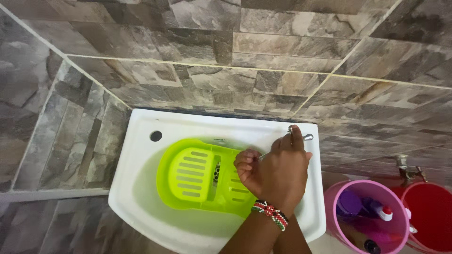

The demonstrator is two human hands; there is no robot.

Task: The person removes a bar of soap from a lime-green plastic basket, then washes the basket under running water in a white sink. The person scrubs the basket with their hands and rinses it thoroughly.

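Tap (301,135) at the sink's (141,141) far right corner lay under the right hand (285,164), whose grip reached its handle, closure hidden, while the left hand (247,167), curled narrow, hovered just nearer over the green tray (188,174).

A single head-worn camera looks steeply down and forward from close above the white sink (141,188), facing the tiled wall (263,70). No second view overlaps it.
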